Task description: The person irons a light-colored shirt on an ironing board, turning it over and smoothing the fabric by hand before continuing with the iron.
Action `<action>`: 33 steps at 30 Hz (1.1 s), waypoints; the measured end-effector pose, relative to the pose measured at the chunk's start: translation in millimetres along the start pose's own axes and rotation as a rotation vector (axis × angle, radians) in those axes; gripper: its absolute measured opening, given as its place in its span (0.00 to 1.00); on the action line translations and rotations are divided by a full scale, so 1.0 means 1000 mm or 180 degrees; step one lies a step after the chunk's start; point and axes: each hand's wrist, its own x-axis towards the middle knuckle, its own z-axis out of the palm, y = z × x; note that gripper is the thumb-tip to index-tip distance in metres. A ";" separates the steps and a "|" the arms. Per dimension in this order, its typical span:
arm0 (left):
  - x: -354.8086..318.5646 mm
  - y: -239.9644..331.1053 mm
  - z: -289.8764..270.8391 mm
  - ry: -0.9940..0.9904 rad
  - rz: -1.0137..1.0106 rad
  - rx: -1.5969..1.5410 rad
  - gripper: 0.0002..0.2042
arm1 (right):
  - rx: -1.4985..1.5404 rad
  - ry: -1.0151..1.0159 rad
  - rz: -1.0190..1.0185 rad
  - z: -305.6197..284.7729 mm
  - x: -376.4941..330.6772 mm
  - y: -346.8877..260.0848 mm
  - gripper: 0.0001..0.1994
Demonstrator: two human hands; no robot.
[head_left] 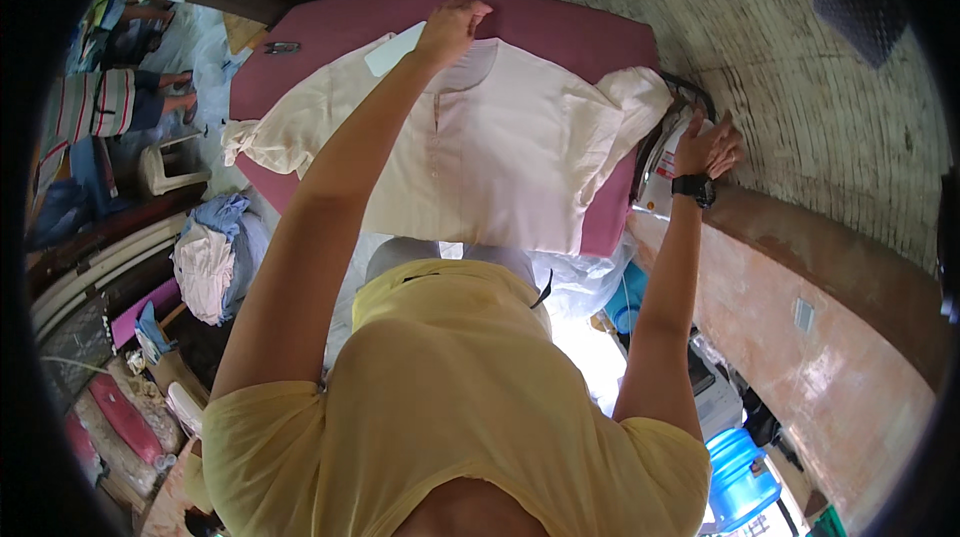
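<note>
Shirt (pixel 510 157) lay crosswise, collar (pixel 472 69) just beside nearer left hand (pixel 452 29), grip unclear; sleeve (pixel 637 102) near right hand (pixel 708 148), fingers spread.

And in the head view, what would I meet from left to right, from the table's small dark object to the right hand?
Small dark object, pale card, left hand, right-side shirt sleeve, right hand.

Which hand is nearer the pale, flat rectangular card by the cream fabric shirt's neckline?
Left. The left hand is right beside the card; the right hand is off past the right edge of the maroon cloth-covered board.
</note>
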 end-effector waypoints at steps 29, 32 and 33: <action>-0.294 -0.158 -0.329 0.1404 -0.0754 0.0396 0.08 | 0.1001 -0.0553 -0.0680 -0.116 0.042 -0.036 0.13; -0.291 -0.200 -0.361 0.1726 -0.0536 0.0825 0.08 | 0.1307 -0.0332 -0.0951 -0.070 0.071 -0.080 0.13; -0.284 -0.216 -0.365 0.1775 -0.0639 0.0895 0.09 | 0.1256 -0.0429 -0.0961 -0.054 0.078 -0.097 0.13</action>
